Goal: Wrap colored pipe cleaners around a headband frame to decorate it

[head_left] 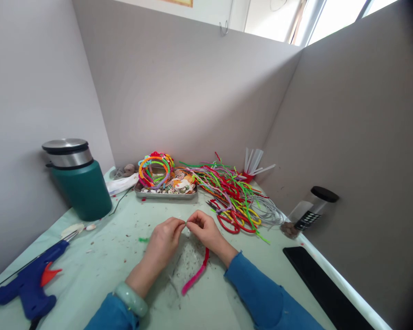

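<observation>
My left hand and my right hand meet over the middle of the table, thumbs and fingertips pinched close together. Something tiny and dark seems to sit between the fingertips, too small to name. A pink and red pipe cleaner shows just below my right hand, its upper end hidden by the wrist; whether the hand holds it I cannot tell. Dark bits and fluff are scattered on the table under both hands. A small green scrap lies left of my left hand.
Behind the hands stand a metal tray of shells with coloured rings, and a pile of pipe cleaners with red-handled scissors. A green flask and blue glue gun are left; a clear jar and black strip right.
</observation>
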`<move>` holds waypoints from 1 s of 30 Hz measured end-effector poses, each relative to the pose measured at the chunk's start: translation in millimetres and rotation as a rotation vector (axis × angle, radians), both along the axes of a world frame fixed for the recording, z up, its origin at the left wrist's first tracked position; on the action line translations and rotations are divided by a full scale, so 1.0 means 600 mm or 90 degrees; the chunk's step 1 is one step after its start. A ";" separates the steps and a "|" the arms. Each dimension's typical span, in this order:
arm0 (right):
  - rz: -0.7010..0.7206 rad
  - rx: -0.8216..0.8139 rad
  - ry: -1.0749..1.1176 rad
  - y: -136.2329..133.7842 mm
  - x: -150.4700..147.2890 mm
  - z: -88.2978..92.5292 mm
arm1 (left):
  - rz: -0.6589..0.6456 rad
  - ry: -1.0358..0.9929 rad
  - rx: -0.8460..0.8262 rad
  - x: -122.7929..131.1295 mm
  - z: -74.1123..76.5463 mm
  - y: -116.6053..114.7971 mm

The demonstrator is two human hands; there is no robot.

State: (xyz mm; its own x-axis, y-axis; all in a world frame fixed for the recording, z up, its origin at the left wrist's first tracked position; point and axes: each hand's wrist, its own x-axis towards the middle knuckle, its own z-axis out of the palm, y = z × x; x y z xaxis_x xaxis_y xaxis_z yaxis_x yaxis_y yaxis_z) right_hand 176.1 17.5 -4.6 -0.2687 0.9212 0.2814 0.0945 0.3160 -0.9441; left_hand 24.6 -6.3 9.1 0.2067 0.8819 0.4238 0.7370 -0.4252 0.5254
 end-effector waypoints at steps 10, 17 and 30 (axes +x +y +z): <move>0.023 -0.012 0.003 0.000 0.002 0.000 | -0.026 -0.367 -0.336 -0.001 0.003 0.009; 0.039 -0.017 0.005 -0.002 0.003 0.004 | -0.097 -0.537 -0.493 -0.005 0.003 0.006; 0.053 -0.002 0.004 -0.001 0.002 0.002 | -0.110 -0.555 -0.426 0.001 -0.004 0.007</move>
